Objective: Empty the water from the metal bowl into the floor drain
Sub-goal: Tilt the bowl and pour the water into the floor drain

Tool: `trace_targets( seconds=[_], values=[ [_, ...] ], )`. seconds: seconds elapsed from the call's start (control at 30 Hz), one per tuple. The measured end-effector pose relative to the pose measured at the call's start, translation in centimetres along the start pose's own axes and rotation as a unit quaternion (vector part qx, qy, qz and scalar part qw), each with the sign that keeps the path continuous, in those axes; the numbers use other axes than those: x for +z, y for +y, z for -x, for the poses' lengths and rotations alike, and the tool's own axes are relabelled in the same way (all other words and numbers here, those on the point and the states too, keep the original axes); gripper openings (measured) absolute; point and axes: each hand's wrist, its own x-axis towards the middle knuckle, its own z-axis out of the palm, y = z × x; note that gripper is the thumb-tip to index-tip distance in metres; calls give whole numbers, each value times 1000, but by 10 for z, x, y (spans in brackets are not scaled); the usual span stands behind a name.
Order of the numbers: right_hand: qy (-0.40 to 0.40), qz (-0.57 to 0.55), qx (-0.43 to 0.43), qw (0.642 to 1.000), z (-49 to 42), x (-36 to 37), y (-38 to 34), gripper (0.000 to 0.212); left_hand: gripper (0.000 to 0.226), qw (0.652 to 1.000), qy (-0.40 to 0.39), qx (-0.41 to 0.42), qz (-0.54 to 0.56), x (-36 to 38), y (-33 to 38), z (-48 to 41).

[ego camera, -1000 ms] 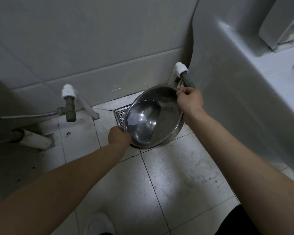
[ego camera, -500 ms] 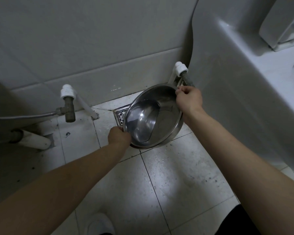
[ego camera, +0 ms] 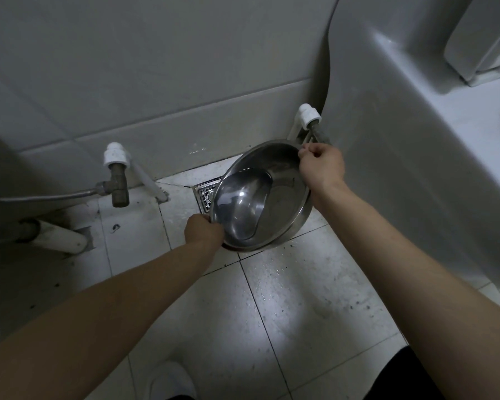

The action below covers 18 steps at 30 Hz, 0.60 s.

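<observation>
Now | metal bowl (ego camera: 274,194) shiny, tilted (over floor drain (ego camera: 204,196)) | left hand (ego camera: 204,232), right hand (ego camera: 322,166) grip its rim

One round, shiny metal bowl (ego camera: 261,197) is in view, and one square metal floor drain grate (ego camera: 205,196). Two bare hands appear, a left (ego camera: 203,232) and a right (ego camera: 322,167). Two white plastic pipe fittings (ego camera: 115,153) (ego camera: 308,112) stand by the wall, plus one white shoe (ego camera: 169,379).

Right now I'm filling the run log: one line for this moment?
step: pouring | left hand: grips rim | right hand: grips rim | metal bowl: tilted over floor drain, water inside
</observation>
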Motion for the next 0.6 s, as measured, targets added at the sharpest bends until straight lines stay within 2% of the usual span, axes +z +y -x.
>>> trace_targets(
  seconds=[0.6],
  values=[
    [1, 10, -6, 1000, -3, 3, 2, 14, 15, 1000, -4, -3, 3, -2, 3, -1]
  ],
)
